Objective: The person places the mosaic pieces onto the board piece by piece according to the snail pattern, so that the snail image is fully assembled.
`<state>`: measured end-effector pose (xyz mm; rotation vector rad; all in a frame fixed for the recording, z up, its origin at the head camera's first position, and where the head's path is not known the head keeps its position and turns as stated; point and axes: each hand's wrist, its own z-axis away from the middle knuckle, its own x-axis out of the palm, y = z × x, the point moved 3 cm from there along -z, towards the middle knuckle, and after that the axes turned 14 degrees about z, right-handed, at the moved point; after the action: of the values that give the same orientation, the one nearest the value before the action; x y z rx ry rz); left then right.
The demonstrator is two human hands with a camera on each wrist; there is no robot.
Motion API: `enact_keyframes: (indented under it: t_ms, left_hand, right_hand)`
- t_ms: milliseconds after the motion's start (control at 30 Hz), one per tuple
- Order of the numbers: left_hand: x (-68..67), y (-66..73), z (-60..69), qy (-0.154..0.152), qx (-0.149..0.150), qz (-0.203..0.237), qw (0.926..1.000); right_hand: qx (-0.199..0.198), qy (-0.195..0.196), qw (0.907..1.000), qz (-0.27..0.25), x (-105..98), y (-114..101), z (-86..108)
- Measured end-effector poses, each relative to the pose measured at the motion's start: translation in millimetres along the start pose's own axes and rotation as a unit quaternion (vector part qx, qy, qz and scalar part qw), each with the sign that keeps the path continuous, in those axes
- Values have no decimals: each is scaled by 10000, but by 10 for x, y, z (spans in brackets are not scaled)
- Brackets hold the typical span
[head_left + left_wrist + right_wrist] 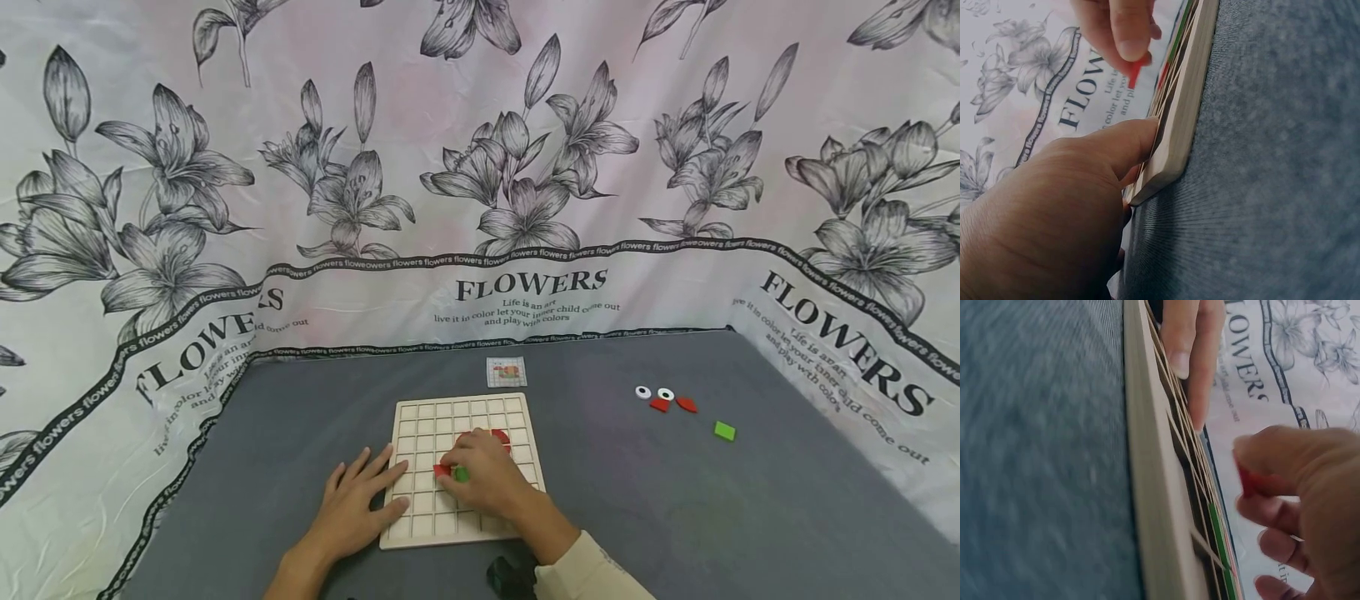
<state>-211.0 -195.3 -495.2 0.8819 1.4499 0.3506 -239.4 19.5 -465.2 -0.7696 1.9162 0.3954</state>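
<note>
A grey desk (315,417) carries a wooden grid board (423,503); the left hand (352,507), fingers spread apart, rests on the board's left edge; the right hand (489,477) hangs over it; a picture card (507,372) lies beyond; the right fingers clamp a small red piece (1135,74) above the board.

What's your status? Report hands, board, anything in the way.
Right hand pinches red piece above board. Left hand rests on board's left edge. Green piece on board. Right hand hides part of board in head view.
</note>
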Motion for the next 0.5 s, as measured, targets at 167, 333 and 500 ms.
enact_keyframes:
  t_ms: [167, 333, 500]
  left_hand:
    - [1, -10, -10, -31, -4, -1, 10000]
    - [1, -22, -11, -50, -8, 52, 10000]
    - [3, -21, -10, -61, -31, 68, 10000]
  right_hand:
    - [23, -329, 9990, 310, 44, -23, 7]
    - [25, -386, 9988, 295, 74, -22, 9]
    - [185, -444, 9986, 202, 85, -11, 23]
